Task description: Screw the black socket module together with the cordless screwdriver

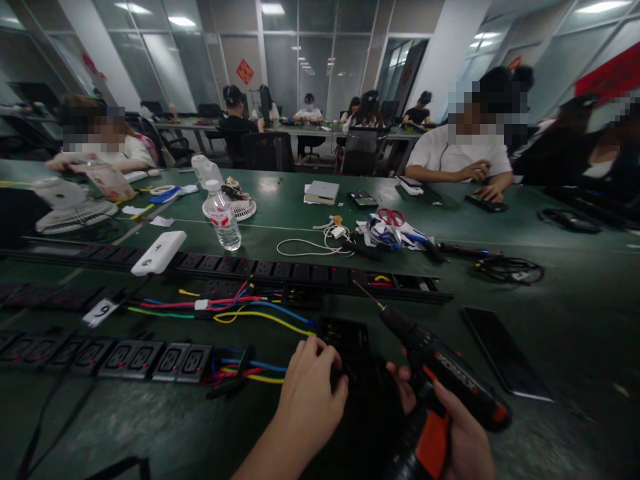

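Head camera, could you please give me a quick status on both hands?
Left hand gripping black socket module. Right hand holding electric screwdriver, bit raised clear of module. Coloured wires lie just left; phone to the right.

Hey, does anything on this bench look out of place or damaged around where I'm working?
Loose coloured wires spill from the open end of the power strip, bare on the table. Otherwise nothing looks damaged or spilled.

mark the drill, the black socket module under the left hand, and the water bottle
electric screwdriver [443, 373], head view, on the black and orange body.
black socket module [350, 340], head view, on its top face above the fingers.
water bottle [223, 219], head view, on its label.
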A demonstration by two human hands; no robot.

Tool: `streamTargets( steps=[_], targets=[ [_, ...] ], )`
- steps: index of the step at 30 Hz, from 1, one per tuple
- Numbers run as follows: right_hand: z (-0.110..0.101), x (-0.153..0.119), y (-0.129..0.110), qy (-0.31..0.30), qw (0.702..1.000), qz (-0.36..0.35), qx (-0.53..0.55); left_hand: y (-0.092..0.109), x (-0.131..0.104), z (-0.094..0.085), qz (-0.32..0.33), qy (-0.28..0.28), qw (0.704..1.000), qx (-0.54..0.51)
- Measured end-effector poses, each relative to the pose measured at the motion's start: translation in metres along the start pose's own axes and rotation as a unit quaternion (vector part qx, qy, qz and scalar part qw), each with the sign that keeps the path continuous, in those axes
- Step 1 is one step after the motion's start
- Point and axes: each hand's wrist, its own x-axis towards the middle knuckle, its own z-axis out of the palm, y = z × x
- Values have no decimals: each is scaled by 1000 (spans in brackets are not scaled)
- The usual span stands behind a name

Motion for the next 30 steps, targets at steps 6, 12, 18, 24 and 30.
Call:
streamTargets(
  steps=[6, 12, 18, 24, 30],
  targets=[
    [1, -8, 0, -14, 1000, -3, 10, -5, 9, 6, -20, -1, 1000, -16],
    [2, -8, 2, -17, 1000, -1, 12, -2, 13, 6, -59, -13, 998, -18],
    [-8, -1, 5, 4, 1000, 7, -3, 5, 12, 4, -71, -3, 997, -13],
    [-14, 3, 9, 13, 1000, 5, -23, 2, 10, 9, -94, 20, 995, -38],
    [-13, 1, 9, 7, 1000, 12, -19, -1, 10, 14, -95, 34, 993, -56]
  ],
)
